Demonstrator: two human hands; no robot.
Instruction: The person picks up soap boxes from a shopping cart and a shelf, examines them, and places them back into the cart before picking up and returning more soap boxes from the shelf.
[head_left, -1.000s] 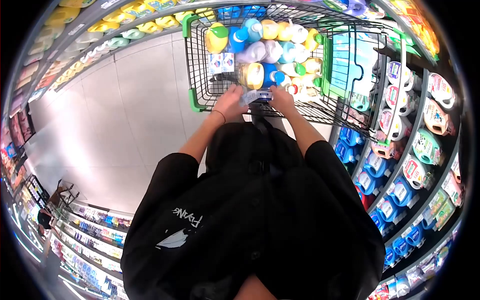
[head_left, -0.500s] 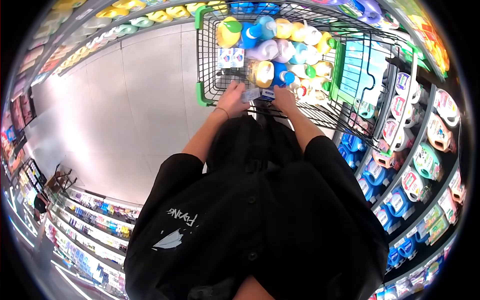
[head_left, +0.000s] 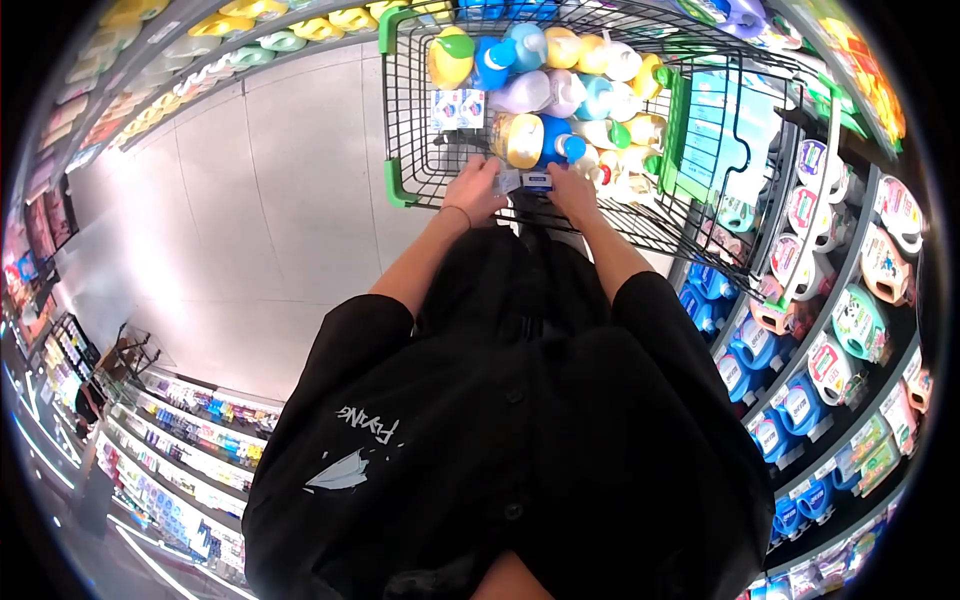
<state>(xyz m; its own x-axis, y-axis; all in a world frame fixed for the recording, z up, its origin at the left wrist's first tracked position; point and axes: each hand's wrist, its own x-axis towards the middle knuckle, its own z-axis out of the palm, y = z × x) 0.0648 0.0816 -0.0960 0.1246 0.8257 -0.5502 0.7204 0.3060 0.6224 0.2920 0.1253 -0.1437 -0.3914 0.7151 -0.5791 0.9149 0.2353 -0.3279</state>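
Observation:
My left hand [head_left: 476, 190] is closed around a small whitish packet [head_left: 507, 182] at the near side of the cart. In the fingers of my right hand [head_left: 573, 193] is a small blue-and-white box [head_left: 537, 182], held just beside the packet. Both hands are over the near rim of a black wire shopping cart [head_left: 425, 192] with green corners. Past them in the cart lie several bottles, among them an amber bottle [head_left: 522, 140], a blue bottle [head_left: 556, 143] and a yellow bottle with a green cap [head_left: 450, 60]. Small white-and-blue boxes [head_left: 458, 110] sit at its left end.
Shelves of detergent jugs [head_left: 858, 320] curve along the right. More bottle shelves [head_left: 190, 50] run along the upper left, and stocked shelves [head_left: 190, 450] stand at the lower left. Pale tiled floor [head_left: 270, 210] spreads left of the cart. A person [head_left: 88, 402] is far off at left.
The cart appears slightly further left in view. The whitish packet has tilted and shows less of its face, while the blue-and-white box shows more. Both hands keep their hold.

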